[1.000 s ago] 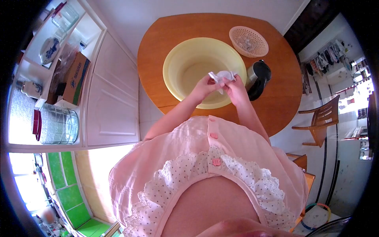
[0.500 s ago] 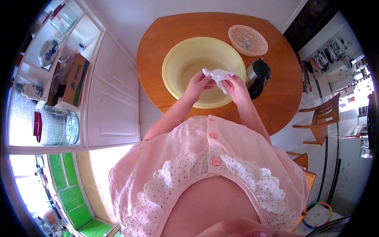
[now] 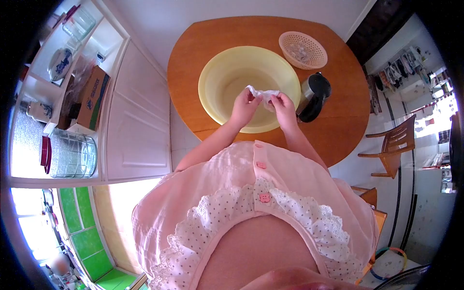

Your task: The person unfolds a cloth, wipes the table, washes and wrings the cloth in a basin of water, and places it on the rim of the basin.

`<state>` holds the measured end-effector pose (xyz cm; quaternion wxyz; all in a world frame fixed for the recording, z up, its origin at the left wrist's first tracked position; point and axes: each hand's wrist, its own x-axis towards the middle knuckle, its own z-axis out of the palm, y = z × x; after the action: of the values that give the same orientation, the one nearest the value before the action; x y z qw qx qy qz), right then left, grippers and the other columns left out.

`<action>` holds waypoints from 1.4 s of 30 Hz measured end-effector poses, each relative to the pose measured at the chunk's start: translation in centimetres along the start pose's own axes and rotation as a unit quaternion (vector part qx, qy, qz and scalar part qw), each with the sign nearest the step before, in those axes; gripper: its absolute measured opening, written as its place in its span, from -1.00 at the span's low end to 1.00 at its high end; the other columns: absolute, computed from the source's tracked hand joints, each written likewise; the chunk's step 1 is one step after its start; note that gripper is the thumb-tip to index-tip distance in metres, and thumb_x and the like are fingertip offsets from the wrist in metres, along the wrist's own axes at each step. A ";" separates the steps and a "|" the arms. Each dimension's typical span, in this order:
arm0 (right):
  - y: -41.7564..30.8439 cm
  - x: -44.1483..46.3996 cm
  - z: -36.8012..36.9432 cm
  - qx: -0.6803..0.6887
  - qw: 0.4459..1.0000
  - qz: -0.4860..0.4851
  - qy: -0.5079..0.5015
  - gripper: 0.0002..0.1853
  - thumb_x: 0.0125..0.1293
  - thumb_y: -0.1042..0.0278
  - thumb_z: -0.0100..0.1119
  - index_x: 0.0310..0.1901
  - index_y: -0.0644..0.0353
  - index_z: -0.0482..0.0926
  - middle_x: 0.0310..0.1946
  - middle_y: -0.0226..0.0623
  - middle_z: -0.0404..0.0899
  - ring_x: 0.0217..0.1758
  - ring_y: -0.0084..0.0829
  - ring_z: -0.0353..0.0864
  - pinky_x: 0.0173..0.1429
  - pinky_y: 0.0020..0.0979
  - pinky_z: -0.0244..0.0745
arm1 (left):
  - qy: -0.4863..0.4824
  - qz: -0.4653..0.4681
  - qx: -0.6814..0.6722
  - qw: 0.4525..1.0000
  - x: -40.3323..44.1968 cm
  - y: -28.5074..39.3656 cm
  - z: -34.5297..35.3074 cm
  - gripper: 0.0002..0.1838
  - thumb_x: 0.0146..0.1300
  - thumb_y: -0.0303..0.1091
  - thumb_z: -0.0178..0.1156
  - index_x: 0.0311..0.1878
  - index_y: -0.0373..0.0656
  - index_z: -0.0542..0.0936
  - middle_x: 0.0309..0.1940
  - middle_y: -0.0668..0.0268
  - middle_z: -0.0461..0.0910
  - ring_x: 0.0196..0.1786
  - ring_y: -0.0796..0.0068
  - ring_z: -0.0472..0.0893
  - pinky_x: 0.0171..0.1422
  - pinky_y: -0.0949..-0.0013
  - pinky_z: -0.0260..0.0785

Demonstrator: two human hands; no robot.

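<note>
Over the near right part of a large pale-yellow basin [image 3: 212, 72], a small white cloth [image 3: 264, 92] is stretched between my two hands. My left hand [image 3: 245, 107] pinches its left end, and my right hand [image 3: 284, 110] grips the right end. Part of the cloth hangs down behind my fingers. What exact item the cloth is, I cannot make out. To the right of my right hand, a kettle [image 3: 316, 92] with a black lid and handle stands beside the basin.
Behind the kettle, a pink plastic basket [image 3: 316, 57] holds clear, crumpled-looking pieces. All stand on a round wooden table [image 3: 188, 53]. A white cabinet [image 3: 137, 116] with shelves rises on the left. To the right is a wooden chair [image 3: 391, 150].
Both hands have drawn slightly nearer each other, the right one shifting left. The white cloth now hangs more bunched between them.
</note>
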<state>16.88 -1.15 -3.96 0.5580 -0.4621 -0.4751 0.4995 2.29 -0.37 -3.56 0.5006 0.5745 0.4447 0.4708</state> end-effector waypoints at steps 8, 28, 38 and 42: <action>0.1 0.0 -0.8 0.066 0.994 0.077 -0.033 -0.81 0.19 0.33 -0.01 -0.26 0.28 0.43 -0.38 -0.37 0.49 -0.34 -0.61 0.45 -0.21 -0.60 0.34 | 0.029 -0.127 -0.225 0.966 -0.5 1.0 -0.4 -0.84 0.12 -0.45 0.05 -0.24 -0.25 0.35 -0.31 0.27 0.45 -0.28 0.51 0.50 -0.24 0.49 0.38; -0.5 0.6 -1.4 0.249 0.944 0.197 -0.089 -0.78 0.14 0.49 -0.05 -0.14 0.16 0.32 -0.36 -0.42 0.41 -0.33 -0.60 0.39 -0.20 -0.52 0.33 | -0.091 -0.145 -0.317 0.933 -0.1 -1.2 -1.4 -0.82 0.08 -0.41 0.06 -0.21 -0.16 0.40 -0.31 0.35 0.44 -0.28 0.50 0.45 -0.23 0.48 0.33; -1.1 0.6 -1.5 0.126 0.971 0.173 -0.109 -0.87 0.09 0.43 -0.02 -0.29 0.19 0.41 -0.47 -0.47 0.42 -0.48 -0.65 0.38 -0.34 -0.62 0.33 | -0.027 0.187 0.189 0.964 -0.5 0.1 -1.2 -0.81 -0.02 -0.47 0.17 -0.27 -0.14 0.46 -0.31 0.29 0.46 -0.27 0.41 0.45 -0.25 0.44 0.29; 0.0 1.5 -3.6 0.170 0.966 0.177 -0.085 -0.88 0.09 0.43 -0.01 -0.31 0.20 0.40 -0.52 -0.48 0.41 -0.50 -0.67 0.36 -0.36 -0.62 0.32 | -0.013 0.187 0.196 0.962 0.1 -0.1 -2.4 -0.85 0.01 -0.47 0.15 -0.29 -0.16 0.50 -0.32 0.27 0.49 -0.22 0.40 0.46 -0.22 0.40 0.30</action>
<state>20.58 0.16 -4.29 0.4888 -0.3929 -0.3396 0.7011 -0.01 0.14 -3.50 0.2870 0.7407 0.4061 0.4518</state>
